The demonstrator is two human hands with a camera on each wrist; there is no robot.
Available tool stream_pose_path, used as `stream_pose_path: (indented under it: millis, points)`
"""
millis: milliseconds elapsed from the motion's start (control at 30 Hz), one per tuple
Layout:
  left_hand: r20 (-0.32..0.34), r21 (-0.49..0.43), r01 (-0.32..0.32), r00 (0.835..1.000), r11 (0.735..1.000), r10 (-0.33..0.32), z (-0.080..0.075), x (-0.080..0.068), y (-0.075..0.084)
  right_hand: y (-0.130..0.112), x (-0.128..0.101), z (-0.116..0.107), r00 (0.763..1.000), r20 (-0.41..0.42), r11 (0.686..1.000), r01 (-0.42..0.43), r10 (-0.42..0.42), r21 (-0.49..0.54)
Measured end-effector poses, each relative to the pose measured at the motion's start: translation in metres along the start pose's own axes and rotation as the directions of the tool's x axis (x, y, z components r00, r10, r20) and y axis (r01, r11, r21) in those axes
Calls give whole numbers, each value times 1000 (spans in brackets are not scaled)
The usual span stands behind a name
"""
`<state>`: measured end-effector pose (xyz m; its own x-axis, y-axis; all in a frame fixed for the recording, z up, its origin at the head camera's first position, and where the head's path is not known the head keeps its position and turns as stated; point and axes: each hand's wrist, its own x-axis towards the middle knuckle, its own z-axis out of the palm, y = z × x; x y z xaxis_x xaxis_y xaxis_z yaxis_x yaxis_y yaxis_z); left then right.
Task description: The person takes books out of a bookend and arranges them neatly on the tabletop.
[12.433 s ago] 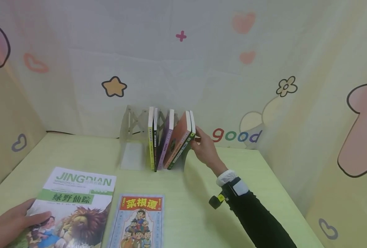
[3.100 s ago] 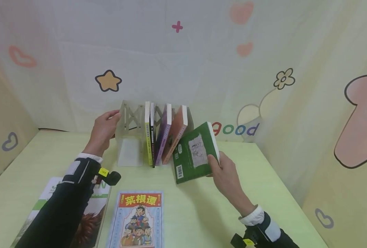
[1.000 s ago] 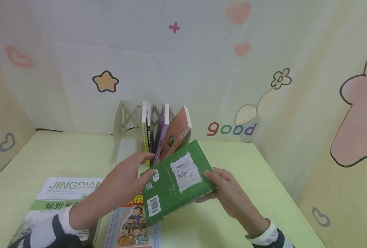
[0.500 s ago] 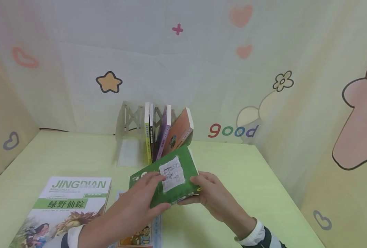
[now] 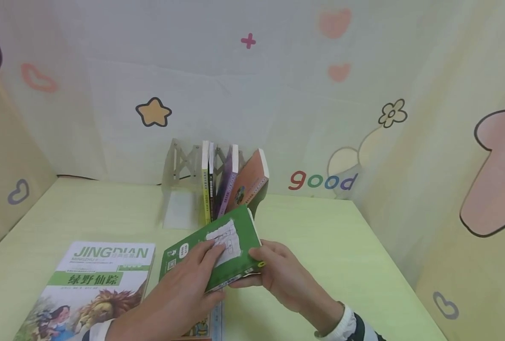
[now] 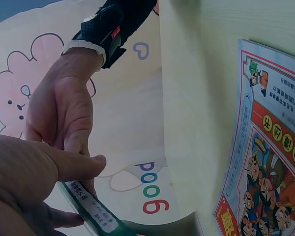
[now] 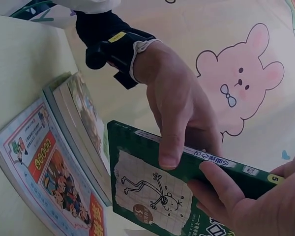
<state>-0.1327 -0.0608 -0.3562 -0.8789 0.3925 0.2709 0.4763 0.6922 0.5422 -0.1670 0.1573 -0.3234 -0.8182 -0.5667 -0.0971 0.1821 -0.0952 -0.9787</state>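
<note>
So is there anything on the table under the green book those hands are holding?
Yes. The green book, gripped by the left hand and right hand, is held over the illustrated red-title book lying flat on the table.
</note>
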Motion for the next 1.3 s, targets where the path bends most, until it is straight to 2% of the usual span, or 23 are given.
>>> stream_pose_path:
  millis: [300,467,567,800,867,933,1000,1067,1133,1300]
  points:
    - [-20,59,-43,999,997,44,3,-4,-6,2,5,5,1000,10,999,11,-11,48]
    - [-56,133,-74,995,988,82,4,-6,-8,1,8,10,999,27,997,23,-25,70]
    - [-76,143,-64,994,988,75,4,-6,-11,1,9,13,999,34,996,28,-31,87]
    - [-64,28,31,998,999,-29,-4,-3,-12,-3,15,19,1000,17,997,10,-11,73]
    - [-53,-23,65,996,998,-66,-8,-1,-12,-4,18,20,999,34,998,19,-21,61]
    - [-31,-103,109,993,989,-113,-13,0,-13,-5,20,20,998,58,998,33,-35,46]
    - [1,-179,171,985,969,-173,-19,2,-14,-6,21,20,995,82,998,51,-53,28]
    - [12,-234,206,978,950,-209,-24,3,-16,-7,22,20,991,108,997,74,-73,2]
    - [13,-266,224,973,938,-229,-28,2,-18,-8,23,19,990,116,996,86,-83,-22]
    - [-30,-289,205,974,935,-222,-38,-2,-22,-9,23,15,992,105,994,76,-67,-82]
